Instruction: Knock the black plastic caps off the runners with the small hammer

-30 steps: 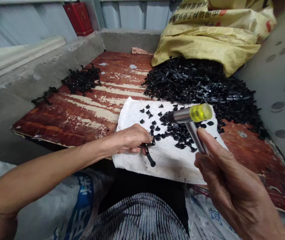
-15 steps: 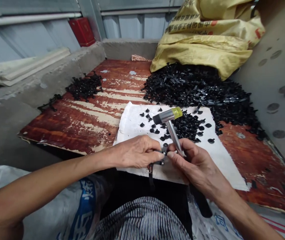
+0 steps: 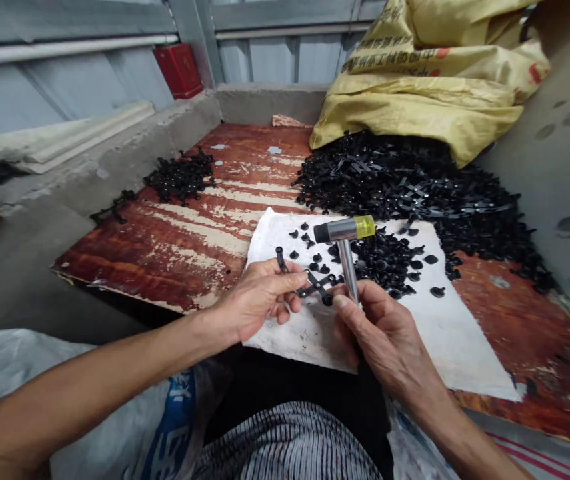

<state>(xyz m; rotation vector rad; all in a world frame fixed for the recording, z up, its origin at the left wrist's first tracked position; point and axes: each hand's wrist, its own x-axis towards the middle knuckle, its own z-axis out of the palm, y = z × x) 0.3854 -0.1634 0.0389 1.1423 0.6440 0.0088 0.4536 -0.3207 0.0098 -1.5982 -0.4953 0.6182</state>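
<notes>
A crossed black strip linkage with round ends (image 3: pixel 321 285) is pinched between the thumb and fingers of my left hand (image 3: pixel 257 297). It is held above a white cloth (image 3: pixel 315 337). My right hand (image 3: pixel 387 327) is wrapped round the handle of a small mallet (image 3: pixel 345 231), whose metal head has one black face and one yellow face and points upward. The right thumb and fingertips are close to the lower round end of the linkage; whether they grip it I cannot tell. Small black round-headed pegs (image 3: pixel 385 267) lie heaped on the cloth behind the mallet.
A large heap of black linkages (image 3: pixel 389 177) spreads below a yellow woven sack (image 3: pixel 425 100) at the back right. A smaller pile (image 3: pixel 182 177) lies at the left on the worn red board (image 3: pixel 199 247). A low concrete ledge (image 3: pixel 179 130) and a red tin (image 3: pixel 179 70) stand behind.
The linkage has come up and opened into a crossed shape between my hands. My left hand has turned and shifted left of the right one. The mallet stays in my right hand.
</notes>
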